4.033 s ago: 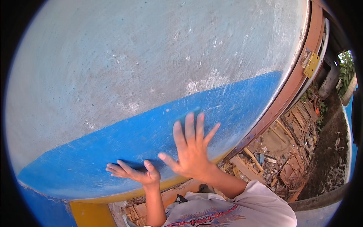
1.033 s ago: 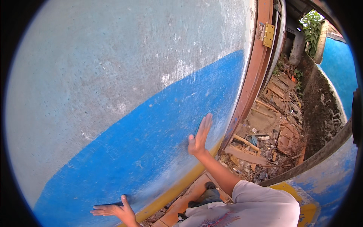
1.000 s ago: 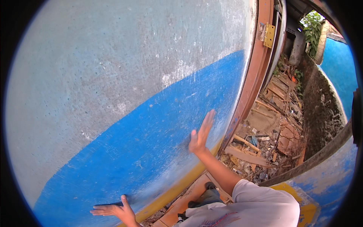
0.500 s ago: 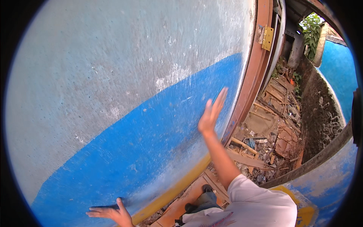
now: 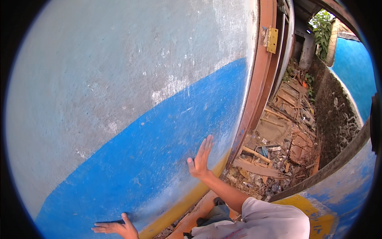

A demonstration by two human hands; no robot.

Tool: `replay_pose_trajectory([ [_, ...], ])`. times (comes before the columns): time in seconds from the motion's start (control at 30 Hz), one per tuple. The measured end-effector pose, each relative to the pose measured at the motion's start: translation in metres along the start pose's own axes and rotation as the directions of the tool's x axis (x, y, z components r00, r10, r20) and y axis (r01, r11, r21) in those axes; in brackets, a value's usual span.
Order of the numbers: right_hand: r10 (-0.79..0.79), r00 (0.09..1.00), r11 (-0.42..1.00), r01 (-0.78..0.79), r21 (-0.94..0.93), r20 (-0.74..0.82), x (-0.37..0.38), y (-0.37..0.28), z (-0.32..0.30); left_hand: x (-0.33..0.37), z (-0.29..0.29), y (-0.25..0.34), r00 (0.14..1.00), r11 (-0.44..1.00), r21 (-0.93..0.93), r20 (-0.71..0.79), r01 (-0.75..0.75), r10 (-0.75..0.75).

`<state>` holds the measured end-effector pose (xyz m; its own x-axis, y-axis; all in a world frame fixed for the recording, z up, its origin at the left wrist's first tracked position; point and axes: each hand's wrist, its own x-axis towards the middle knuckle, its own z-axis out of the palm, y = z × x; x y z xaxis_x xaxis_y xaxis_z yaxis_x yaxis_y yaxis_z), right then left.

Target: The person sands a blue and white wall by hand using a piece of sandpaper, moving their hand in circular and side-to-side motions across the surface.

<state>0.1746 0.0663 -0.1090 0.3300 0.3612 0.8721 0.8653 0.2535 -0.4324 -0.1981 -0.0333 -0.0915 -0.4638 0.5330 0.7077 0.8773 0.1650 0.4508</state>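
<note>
In front of me stands a painted wall (image 5: 131, 159), pale grey above and bright blue below, with worn white patches and a yellow band (image 5: 163, 219) along its foot. My right hand (image 5: 202, 159) is at the lower right of the blue area, close to the yellow band, fingers extended and thumb apart. Lower left, my left hand (image 5: 117, 228) lies against the blue paint or just off it, fingers out flat and thumb raised. Neither hand holds anything. Whether the palms touch the wall fully I cannot tell.
A brown door frame (image 5: 262, 67) with a brass hinge (image 5: 272, 40) borders the wall on the right. Beyond it, wood scraps and rubble (image 5: 278, 147) cover the ground beside a low mossy wall (image 5: 332, 103). A bright blue wall (image 5: 352, 67) rises behind.
My right hand has moved down and left along the blue paint, away from the door frame. My left hand has stayed nearly in place. The view has shifted slightly.
</note>
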Motion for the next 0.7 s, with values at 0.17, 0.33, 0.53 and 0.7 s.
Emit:
replay_pose_trajectory([
  [0.17, 0.030, 0.989, 0.998, -0.023, 0.052, -0.146, 0.164, 0.009, -0.036, 0.000, -0.003, -0.009, 1.000, 0.998, 0.059, -0.004, -0.024, 0.024],
  [0.33, 0.319, 0.930, 0.944, -0.294, 0.153, -0.180, 0.148, 0.065, -0.039, -0.004, 0.006, -0.008, 0.999, 0.997, 0.075, 0.012, -0.035, 0.035],
  [0.53, 0.102, 0.987, 0.992, -0.091, 0.093, -0.124, 0.019, -0.017, -0.002, -0.001, -0.004, -0.003, 1.000, 0.993, 0.118, -0.001, -0.004, 0.004],
  [0.7, -0.213, 0.973, 0.977, 0.208, -0.053, -0.092, 0.175, 0.008, -0.040, -0.001, 0.004, -0.018, 0.998, 0.990, 0.136, -0.032, -0.040, 0.045],
])
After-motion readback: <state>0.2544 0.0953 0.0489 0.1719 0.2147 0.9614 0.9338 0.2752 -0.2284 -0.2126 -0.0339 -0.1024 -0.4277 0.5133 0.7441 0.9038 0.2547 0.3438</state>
